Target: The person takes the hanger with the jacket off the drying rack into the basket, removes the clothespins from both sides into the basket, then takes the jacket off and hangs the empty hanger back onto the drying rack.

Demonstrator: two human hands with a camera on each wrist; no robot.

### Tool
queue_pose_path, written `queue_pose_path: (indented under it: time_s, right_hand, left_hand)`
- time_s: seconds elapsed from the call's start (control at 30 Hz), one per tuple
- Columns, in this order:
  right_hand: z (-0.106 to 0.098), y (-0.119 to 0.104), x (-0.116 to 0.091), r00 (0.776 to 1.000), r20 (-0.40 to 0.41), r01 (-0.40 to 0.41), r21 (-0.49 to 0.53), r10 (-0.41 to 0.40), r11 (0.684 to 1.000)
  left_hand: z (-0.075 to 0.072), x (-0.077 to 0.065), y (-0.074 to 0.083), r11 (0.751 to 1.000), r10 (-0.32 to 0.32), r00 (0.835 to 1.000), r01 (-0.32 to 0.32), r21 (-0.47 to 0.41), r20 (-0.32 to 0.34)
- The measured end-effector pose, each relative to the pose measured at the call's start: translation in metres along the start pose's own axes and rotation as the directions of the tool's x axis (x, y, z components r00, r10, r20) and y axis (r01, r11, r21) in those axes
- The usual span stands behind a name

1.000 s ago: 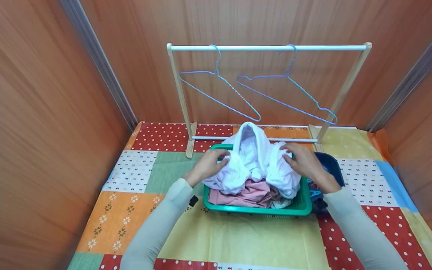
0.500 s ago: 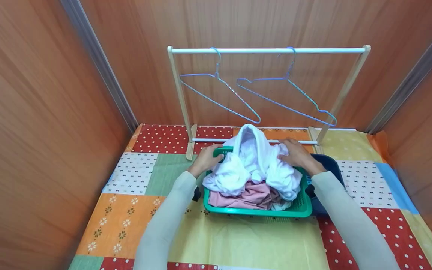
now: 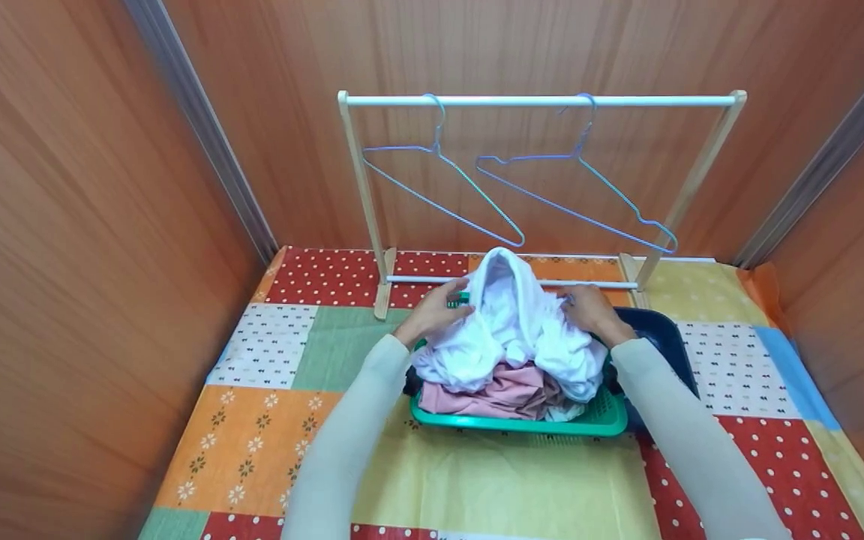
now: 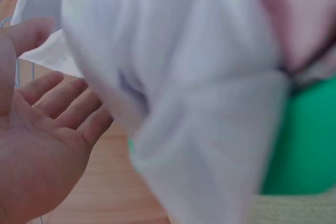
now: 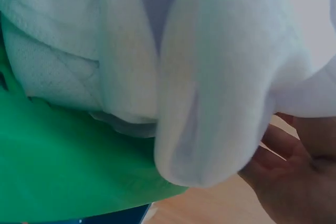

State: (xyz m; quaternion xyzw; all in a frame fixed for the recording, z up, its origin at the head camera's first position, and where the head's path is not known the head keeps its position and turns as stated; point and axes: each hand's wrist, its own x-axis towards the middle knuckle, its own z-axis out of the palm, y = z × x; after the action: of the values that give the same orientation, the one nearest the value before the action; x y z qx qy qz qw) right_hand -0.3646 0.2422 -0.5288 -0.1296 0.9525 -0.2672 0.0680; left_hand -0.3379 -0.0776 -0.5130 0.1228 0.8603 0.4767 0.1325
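Observation:
A white hoodie [image 3: 507,300] lies heaped in a green basket [image 3: 522,426], its hood standing up at the back. Under its front lies pink clothing [image 3: 488,394]. At the hoodie's left side is my left hand [image 3: 436,311]; in the left wrist view its thumb stands apart from the fingers [image 4: 68,98], whose tips reach behind the cloth. My right hand [image 3: 589,311] is at the hoodie's right side. In the right wrist view, the right thumb [image 5: 315,135] and index finger meet the cloth and appear to pinch it; their tips are hidden.
Behind the basket stands a clothes rack with a white top rail [image 3: 507,101]. Two wire hangers, a left one [image 3: 469,221] and a right one [image 3: 552,206], hang from it. A dark blue basket [image 3: 664,337] sits at the right. Wooden panels enclose the patchwork cloth [image 3: 522,487].
My left hand moved to the basket's back left rim, then inward to the hoodie. The right hand shifted left and back, closer to the hoodie. The basket has stayed in place.

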Motion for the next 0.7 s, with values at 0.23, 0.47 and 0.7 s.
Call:
queue_pose_path:
  time_s: [0.23,0.47,0.7]
  right_hand:
    - [-0.005,-0.009,-0.002,0.994,-0.092,-0.035,0.241,0.058,0.97]
    - [-0.004,-0.035,-0.012,0.985,-0.172,0.048,0.406,0.024,0.912]
    - [0.007,-0.051,-0.023,0.981,-0.174,0.15,0.441,-0.079,0.885]
  left_hand:
    - [0.001,0.012,0.016,0.994,0.052,0.998,-0.055,-0.092,-0.04]
    - [0.008,0.014,0.019,0.992,0.08,0.996,-0.083,-0.099,-0.035]
    - [0.016,0.01,0.025,0.985,0.078,0.997,-0.079,-0.151,-0.01]
